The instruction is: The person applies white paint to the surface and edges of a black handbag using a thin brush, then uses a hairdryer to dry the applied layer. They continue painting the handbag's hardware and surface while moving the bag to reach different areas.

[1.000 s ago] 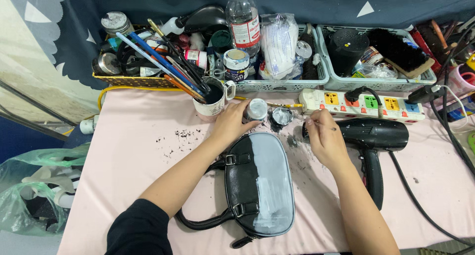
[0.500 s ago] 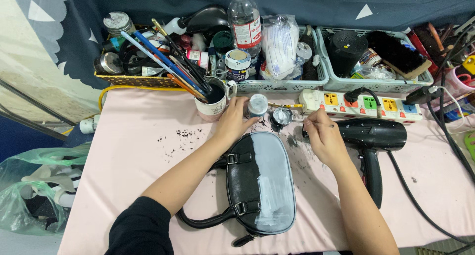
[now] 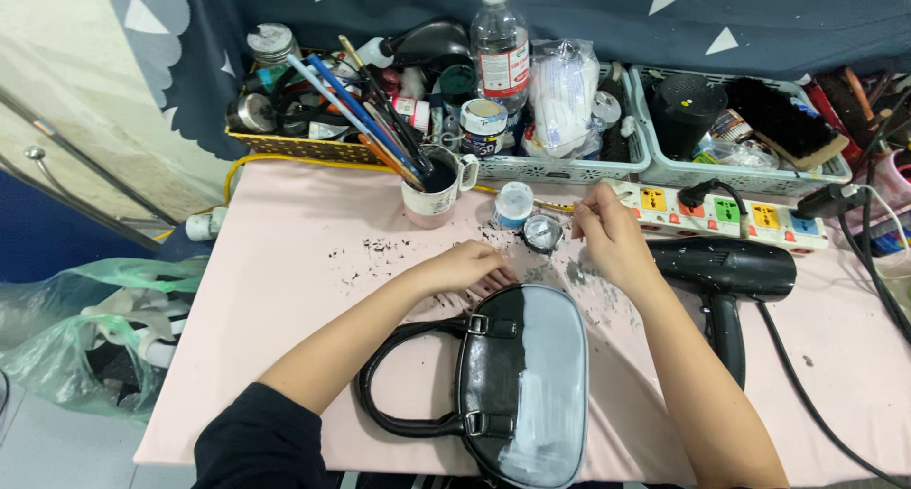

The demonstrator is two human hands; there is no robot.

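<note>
Left hand (image 3: 467, 267) rests flat at the top edge of the soft black leather handbag (image 3: 517, 385) lying on the pink worktop (image 3: 285, 261), right hand (image 3: 607, 238) pinches a thin brush; bag looks floppy, slick, best steadied by its rim.

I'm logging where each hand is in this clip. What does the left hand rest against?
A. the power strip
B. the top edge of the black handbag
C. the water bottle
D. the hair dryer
B: the left hand lies on the table at the upper edge of the black handbag, far from the other three.
</note>
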